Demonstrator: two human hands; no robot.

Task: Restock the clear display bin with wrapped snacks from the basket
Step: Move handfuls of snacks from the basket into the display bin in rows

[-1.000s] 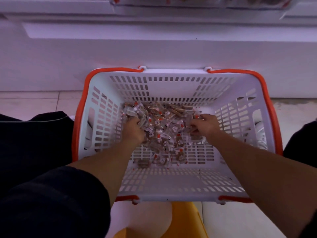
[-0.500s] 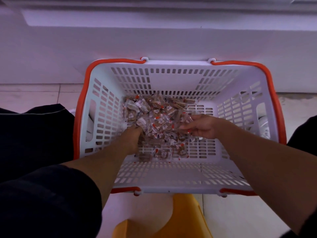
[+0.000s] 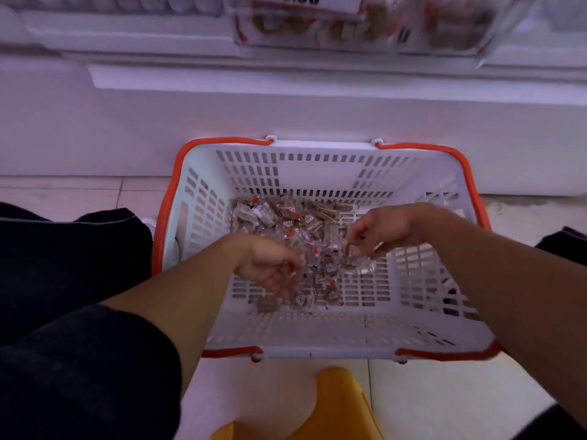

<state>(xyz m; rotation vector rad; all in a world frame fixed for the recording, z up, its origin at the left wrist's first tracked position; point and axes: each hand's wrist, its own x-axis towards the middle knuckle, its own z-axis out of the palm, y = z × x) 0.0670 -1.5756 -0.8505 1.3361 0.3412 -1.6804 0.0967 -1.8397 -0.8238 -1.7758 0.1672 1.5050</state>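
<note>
Left hand (image 3: 270, 268) curls around a few wrapped snacks (image 3: 286, 223) | right hand (image 3: 381, 231) pinches one clear packet (image 3: 351, 255) — both above the pile in the white, orange-rimmed basket (image 3: 317, 331) | clear display bin (image 3: 381, 23) overhead on the shelf — blurred.

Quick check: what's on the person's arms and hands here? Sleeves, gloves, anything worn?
Both hands are bare: no gloves, rings or watch visible on the left hand or the right hand. The forearms are bare too. A dark sleeve shows on the left upper arm; motion blur hides any finer detail.
</note>
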